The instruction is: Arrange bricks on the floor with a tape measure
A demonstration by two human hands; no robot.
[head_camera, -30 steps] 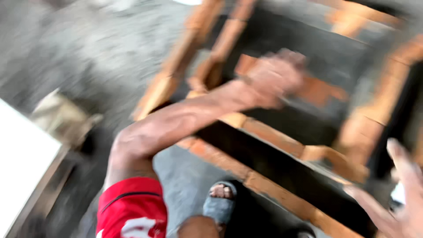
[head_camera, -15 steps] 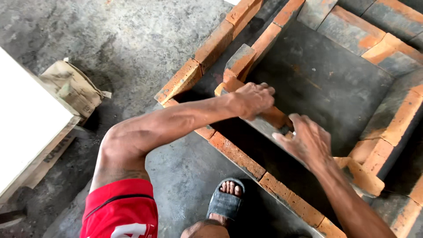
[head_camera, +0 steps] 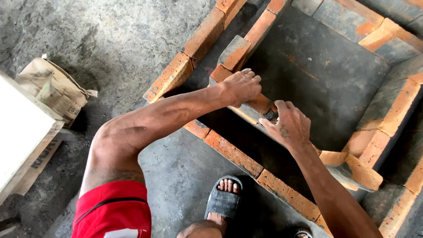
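Observation:
My left hand [head_camera: 241,86] rests with curled fingers on an orange brick [head_camera: 260,105] that lies on the inner row of a low brick enclosure. My right hand [head_camera: 287,124] presses down on the same brick from the other end, fingers closed over its edge. The brick sits between a dark grey block [head_camera: 234,52] and the rest of the inner row. Another orange brick row [head_camera: 233,154] runs in front of it, nearer my foot.
The enclosure's dark floor slab [head_camera: 321,70] lies beyond my hands, ringed by orange and grey bricks [head_camera: 396,110]. A crumpled paper cement sack [head_camera: 53,88] lies at the left by a white board [head_camera: 22,132]. My sandalled foot [head_camera: 224,198] stands on the concrete.
The view swung and steadied. My right hand came in from the right and settled on the brick beside my left hand, which stayed on it.

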